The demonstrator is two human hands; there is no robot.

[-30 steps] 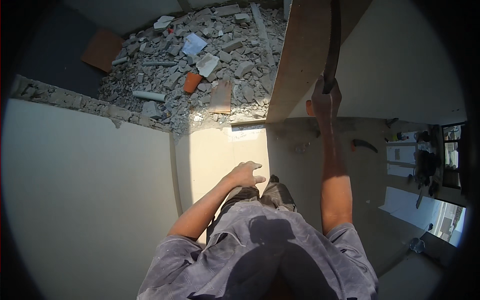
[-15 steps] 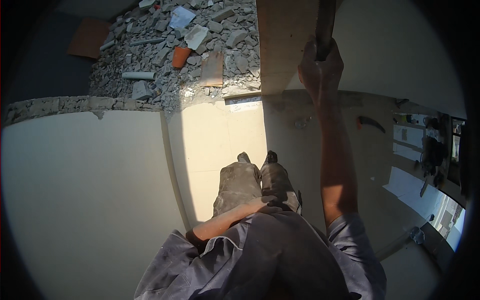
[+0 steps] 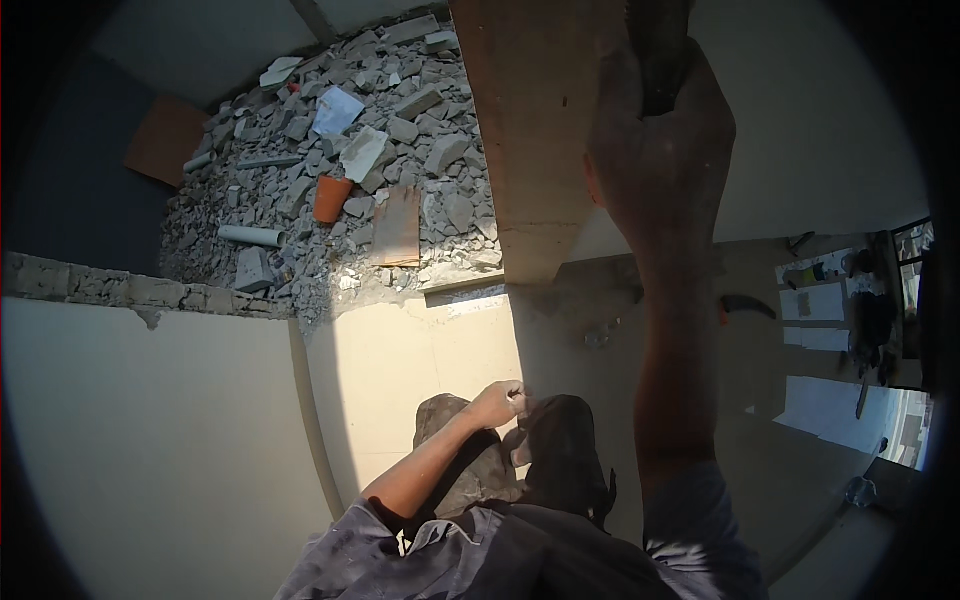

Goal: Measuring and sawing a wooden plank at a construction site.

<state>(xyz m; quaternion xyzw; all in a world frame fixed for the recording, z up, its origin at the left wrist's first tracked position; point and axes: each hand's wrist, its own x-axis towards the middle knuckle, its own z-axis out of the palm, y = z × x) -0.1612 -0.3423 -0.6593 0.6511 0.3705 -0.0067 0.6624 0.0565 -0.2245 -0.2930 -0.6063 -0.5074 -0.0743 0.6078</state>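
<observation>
My right hand [image 3: 660, 160] is raised close to the camera and closed around a dark upright bar [image 3: 658, 50] that runs out of the top of the picture. The bar stands beside the right edge of a tall wooden board [image 3: 530, 130]. My left hand [image 3: 498, 403] hangs low over my dusty boots [image 3: 560, 450], its fingers curled into a loose fist with nothing visible in it. I stand on a pale tiled floor [image 3: 400, 370], partly in sunlight.
A heap of grey rubble [image 3: 350, 180] fills the area ahead, with an orange pot [image 3: 331, 197], a white pipe [image 3: 250, 236] and a small plank [image 3: 397, 227]. A broken low wall edge [image 3: 120, 290] runs left. Papers [image 3: 820, 300] and a dark tool [image 3: 745, 305] lie at right.
My right hand and the bar have come much closer to the camera. My left hand first drew back toward my body, then reached down over my boots with fingers closed.
</observation>
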